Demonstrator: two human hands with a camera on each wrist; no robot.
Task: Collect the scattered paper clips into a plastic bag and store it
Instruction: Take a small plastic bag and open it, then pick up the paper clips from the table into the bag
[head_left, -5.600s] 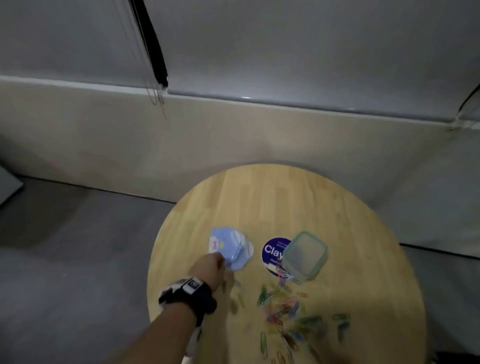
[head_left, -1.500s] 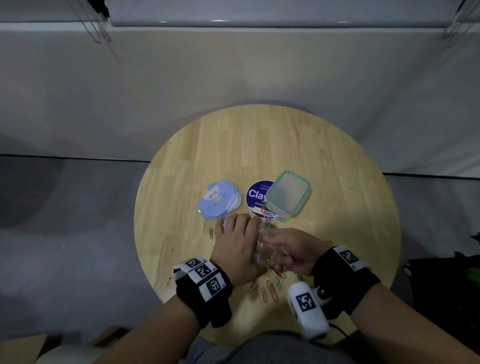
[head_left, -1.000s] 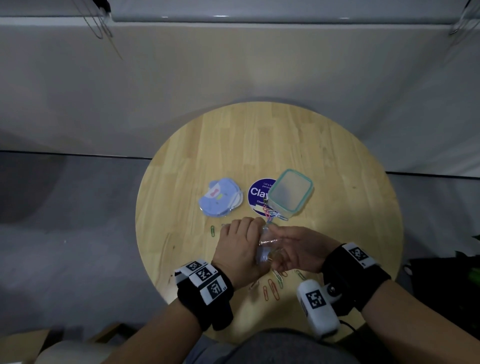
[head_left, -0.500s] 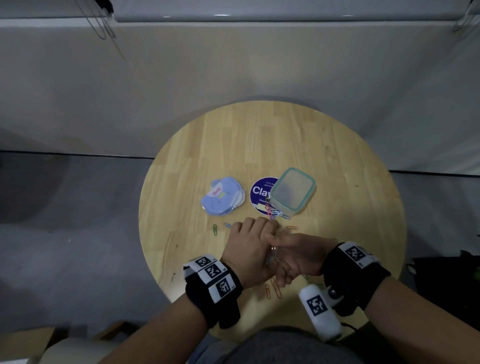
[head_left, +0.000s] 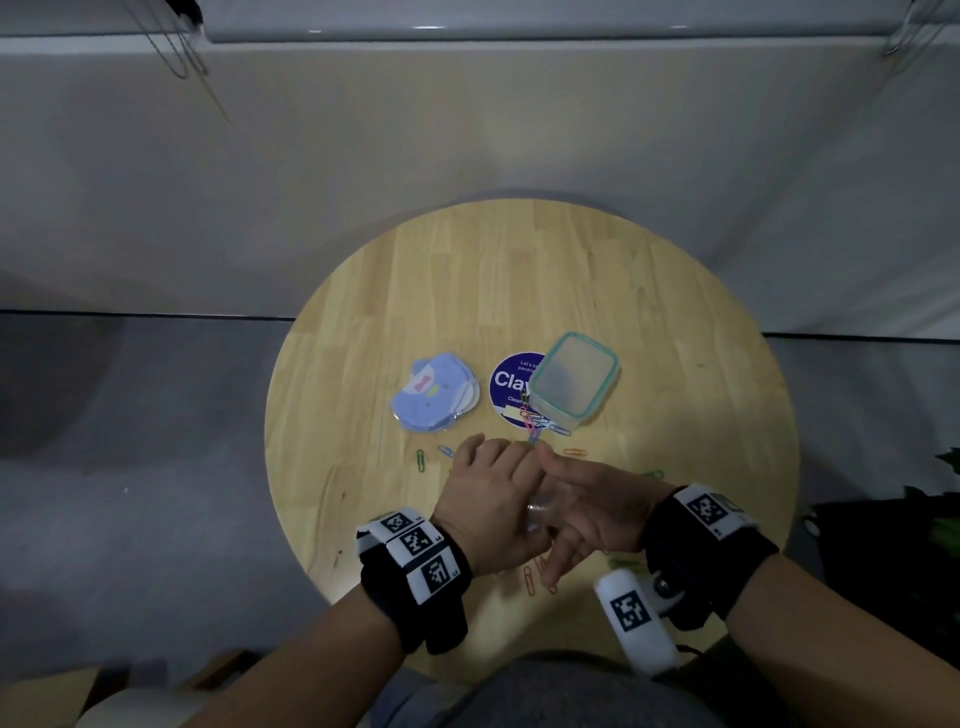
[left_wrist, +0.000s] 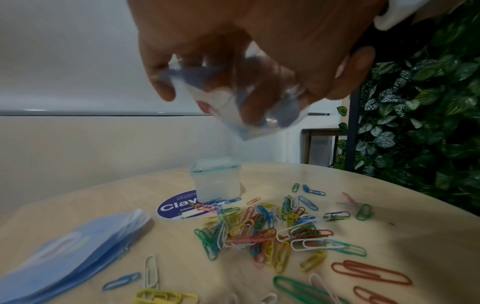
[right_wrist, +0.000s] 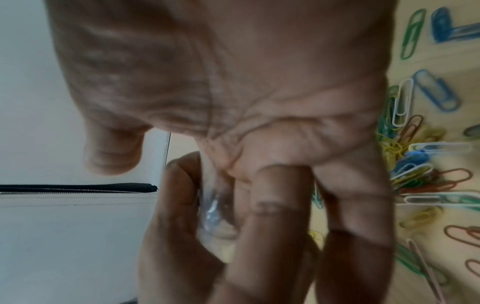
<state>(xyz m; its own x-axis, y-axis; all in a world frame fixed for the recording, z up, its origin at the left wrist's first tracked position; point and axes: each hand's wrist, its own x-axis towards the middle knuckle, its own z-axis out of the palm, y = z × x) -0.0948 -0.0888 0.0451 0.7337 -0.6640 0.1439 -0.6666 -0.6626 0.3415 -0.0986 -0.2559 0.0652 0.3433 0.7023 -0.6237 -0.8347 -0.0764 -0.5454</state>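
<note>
My left hand (head_left: 488, 499) and right hand (head_left: 592, 512) meet above the near middle of the round wooden table (head_left: 701, 364). Both grip a small clear plastic bag (head_left: 537, 512) with a blue print (left_wrist: 239, 98). In the right wrist view a crinkle of the clear plastic bag (right_wrist: 213, 209) shows between the fingers of both hands. Several coloured paper clips (left_wrist: 259, 230) lie piled on the table below the bag. From the head view my hands hide most of the paper clips (head_left: 530, 577).
A lidded clear container with a teal rim (head_left: 574, 382) stands on a round blue sticker (head_left: 506, 382) beyond my hands. Left of it lies a stack of blue printed bags (head_left: 434, 392). Stray clips (head_left: 421, 460) lie around. Leafy plants (left_wrist: 428, 102) stand right of the table.
Earlier my left hand reached alone to the stack of bags. Now both hands hold one bag, and over the last second they have drawn slightly toward me above the clips.
</note>
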